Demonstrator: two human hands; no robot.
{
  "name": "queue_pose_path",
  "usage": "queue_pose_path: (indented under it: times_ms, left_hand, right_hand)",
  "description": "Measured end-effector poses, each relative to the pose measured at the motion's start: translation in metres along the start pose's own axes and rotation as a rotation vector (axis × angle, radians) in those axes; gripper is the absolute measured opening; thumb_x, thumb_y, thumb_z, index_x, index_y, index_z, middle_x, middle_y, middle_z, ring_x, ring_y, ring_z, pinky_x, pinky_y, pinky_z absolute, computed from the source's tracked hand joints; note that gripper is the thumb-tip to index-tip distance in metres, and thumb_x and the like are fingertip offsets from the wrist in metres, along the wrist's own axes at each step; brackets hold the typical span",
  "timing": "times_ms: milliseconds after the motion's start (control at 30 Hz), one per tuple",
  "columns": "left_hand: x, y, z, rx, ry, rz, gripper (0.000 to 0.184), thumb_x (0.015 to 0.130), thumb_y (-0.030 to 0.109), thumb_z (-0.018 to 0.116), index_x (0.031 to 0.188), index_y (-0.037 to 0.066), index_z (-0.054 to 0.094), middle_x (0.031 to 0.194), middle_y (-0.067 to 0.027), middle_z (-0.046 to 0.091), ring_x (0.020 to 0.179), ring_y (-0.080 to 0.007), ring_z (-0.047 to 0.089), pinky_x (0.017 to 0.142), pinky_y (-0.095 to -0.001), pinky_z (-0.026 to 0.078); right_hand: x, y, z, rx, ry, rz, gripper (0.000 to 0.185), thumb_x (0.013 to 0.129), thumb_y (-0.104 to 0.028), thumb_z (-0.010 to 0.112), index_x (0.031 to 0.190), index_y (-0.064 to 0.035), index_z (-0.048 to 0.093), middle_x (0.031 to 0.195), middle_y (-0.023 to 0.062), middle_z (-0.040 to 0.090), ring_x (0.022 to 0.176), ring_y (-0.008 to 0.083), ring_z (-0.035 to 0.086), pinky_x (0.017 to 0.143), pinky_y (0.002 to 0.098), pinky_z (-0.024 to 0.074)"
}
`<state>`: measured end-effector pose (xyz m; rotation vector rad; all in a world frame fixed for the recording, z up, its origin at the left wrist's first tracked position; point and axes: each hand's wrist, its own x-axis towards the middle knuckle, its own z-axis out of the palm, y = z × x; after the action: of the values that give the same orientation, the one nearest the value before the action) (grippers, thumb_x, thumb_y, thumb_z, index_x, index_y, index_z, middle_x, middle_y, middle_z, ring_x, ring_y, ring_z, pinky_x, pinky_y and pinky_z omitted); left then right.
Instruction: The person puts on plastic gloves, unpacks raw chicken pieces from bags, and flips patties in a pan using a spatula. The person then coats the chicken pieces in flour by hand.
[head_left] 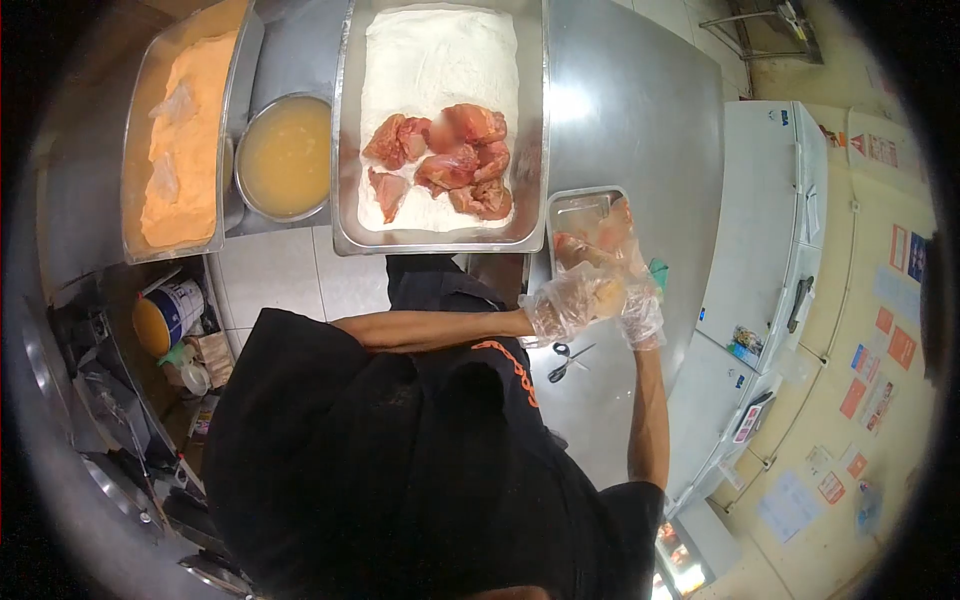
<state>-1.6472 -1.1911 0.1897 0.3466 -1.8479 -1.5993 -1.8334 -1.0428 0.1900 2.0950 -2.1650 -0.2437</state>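
Crinkly gloves [546, 314] make it hard to tell what the left hand [575, 303] and right hand [642, 312] hold. The white-powder tray [440, 243] is cut off on top — words on the papers [790, 505] look too tiny to read.

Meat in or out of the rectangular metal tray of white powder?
In: raw reddish meat chunks lie on the powder inside the tray.

The left arm [430, 329] reaches across the torso [430, 460], with the gloved left hand [562, 308] close beside the gloved right hand [641, 312].
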Motion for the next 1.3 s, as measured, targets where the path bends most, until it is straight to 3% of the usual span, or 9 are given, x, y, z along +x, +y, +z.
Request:
queue_pose_path:
  times_ms: [67, 100, 200, 233, 333, 433, 533, 1033, 1300]
  left_hand:
    - [-0.001, -0.001, 0.005, 0.236, 0.146, 0.184, 0.024, 0.078, 0.01, 0.07, 0.1, 0.005, 0.063, 0.101, -0.0145, 0.062, 0.088, -0.028, 0.058, 0.078, -0.0357, 0.048]
    - [-0.004, -0.016, 0.016, -0.188, 0.145, -0.054, 0.028, 0.077, 0.008, 0.071, 0.103, 0.005, 0.062, 0.102, -0.0127, 0.062, 0.091, -0.0256, 0.059, 0.08, -0.0349, 0.048]
    - [0.016, 0.0, -0.006, -0.408, 0.091, -0.286, 0.04, 0.079, 0.006, 0.071, 0.116, 0.004, 0.057, 0.107, -0.0091, 0.061, 0.097, -0.0197, 0.058, 0.086, -0.0325, 0.048]
    - [0.018, 0.0, -0.012, -0.775, -0.021, -0.438, 0.046, 0.079, 0.007, 0.071, 0.121, 0.004, 0.054, 0.11, -0.0104, 0.061, 0.097, -0.0204, 0.059, 0.087, -0.0319, 0.048]
    - [0.03, 0.003, -0.034, -0.735, -0.481, -0.673, 0.065, 0.077, 0.013, 0.073, 0.134, 0.002, 0.043, 0.121, -0.0158, 0.056, 0.103, -0.0243, 0.058, 0.091, -0.0365, 0.048]
    - [-0.01, -0.056, 0.001, 0.717, -0.108, 0.182, 0.065, 0.071, 0.029, 0.074, 0.124, 0.001, 0.048, 0.121, -0.0155, 0.054, 0.111, -0.0303, 0.054, 0.098, -0.0446, 0.041]
    - [0.005, -0.074, 0.006, 0.065, -0.002, 0.0, 0.056, 0.067, 0.041, 0.075, 0.104, 0.003, 0.056, 0.101, -0.0114, 0.057, 0.1, -0.0302, 0.056, 0.091, -0.047, 0.043]
    - [0.006, -0.134, 0.053, 0.039, 0.005, -0.065, 0.036, 0.066, 0.035, 0.069, 0.084, 0.006, 0.056, 0.082, -0.0127, 0.056, 0.082, -0.0289, 0.057, 0.076, -0.0417, 0.042]
    - [0.006, -0.143, 0.06, 0.13, -0.05, -0.076, 0.036, 0.055, 0.031, 0.072, 0.079, 0.006, 0.061, 0.078, -0.0148, 0.059, 0.077, -0.0316, 0.058, 0.072, -0.0447, 0.043]
  right_hand:
    - [0.002, -0.003, 0.001, 0.018, 0.019, -0.023, 0.015, 0.081, -0.023, 0.061, 0.073, -0.011, 0.065, 0.07, 0.0108, 0.064, 0.064, 0.03, 0.062, 0.058, 0.0428, 0.0493]
    - [0.004, -0.002, 0.002, 0.027, 0.025, -0.034, 0.015, 0.081, -0.023, 0.062, 0.073, -0.0108, 0.064, 0.07, 0.0109, 0.063, 0.065, 0.0301, 0.062, 0.058, 0.0427, 0.0492]
    - [0.027, -0.011, -0.022, 0.5, -0.024, 0.081, 0.015, 0.079, -0.022, 0.067, 0.076, -0.0084, 0.063, 0.069, 0.0112, 0.063, 0.067, 0.0329, 0.062, 0.061, 0.043, 0.0488]
    - [0.019, -0.005, -0.017, 0.318, -0.134, -0.013, 0.015, 0.078, -0.021, 0.069, 0.079, -0.0072, 0.063, 0.071, 0.0113, 0.062, 0.068, 0.0337, 0.061, 0.062, 0.0425, 0.0489]
    - [0.015, -0.005, -0.017, 0.181, -0.225, -0.086, 0.018, 0.077, -0.02, 0.071, 0.085, -0.0057, 0.063, 0.073, 0.0117, 0.061, 0.07, 0.0344, 0.06, 0.065, 0.042, 0.0489]
    - [0.024, -0.007, -0.027, 0.275, -0.185, 0.003, 0.021, 0.077, -0.019, 0.07, 0.09, -0.0051, 0.061, 0.077, 0.0125, 0.06, 0.072, 0.034, 0.059, 0.067, 0.0416, 0.0485]
    - [0.038, -0.008, -0.029, 0.3, -0.17, 0.047, 0.024, 0.077, -0.018, 0.07, 0.095, -0.0044, 0.059, 0.08, 0.0132, 0.06, 0.074, 0.0337, 0.059, 0.069, 0.0412, 0.0482]
    - [0.076, -0.028, -0.075, 0.446, -0.353, 0.224, 0.046, 0.078, -0.011, 0.067, 0.12, -0.0012, 0.051, 0.098, 0.017, 0.058, 0.086, 0.0319, 0.056, 0.079, 0.0394, 0.0465]
    - [0.056, 0.004, -0.106, 0.834, -0.54, 0.738, 0.064, 0.076, 0.003, 0.062, 0.136, -0.0041, 0.041, 0.096, 0.0085, 0.061, 0.083, 0.0175, 0.058, 0.077, 0.0314, 0.0492]
